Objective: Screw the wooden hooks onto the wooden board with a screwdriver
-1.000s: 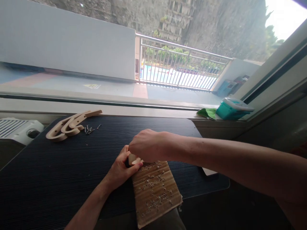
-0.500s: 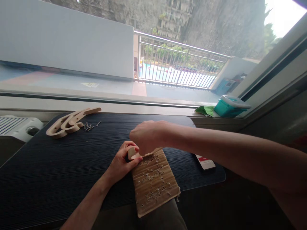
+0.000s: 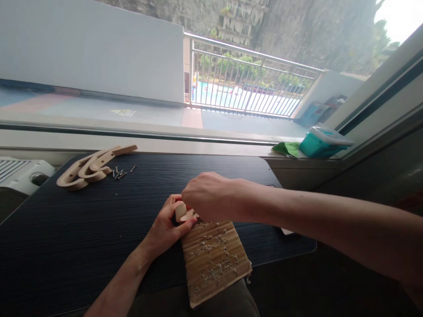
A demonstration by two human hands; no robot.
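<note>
My left hand (image 3: pixel 168 225) is closed around a curved wooden hook (image 3: pixel 180 211), with the thumb along its near side. This hook rests at the far end of a corrugated cardboard piece (image 3: pixel 214 259) pocked with many small holes. Directly above the hook, my right hand (image 3: pixel 209 196) is curled into a fist, its knuckles facing up. Whatever it grips is hidden behind the hand. A small dark spot, perhaps a screw or a hole, shows on the hook between my hands. The rest of the hook is covered.
More wooden hooks (image 3: pixel 84 169) lie at the dark table's (image 3: pixel 99 246) far left, beside several screws (image 3: pixel 119 173). A green cloth (image 3: pixel 286 149) and a teal box (image 3: pixel 322 143) stand on the windowsill. A pale flat item (image 3: pixel 287 231) is partly under my right forearm.
My right fist has turned and shifted slightly right and nearer, uncovering a dark spot on the hook. My left hand keeps its grip. The view has tilted slightly.
</note>
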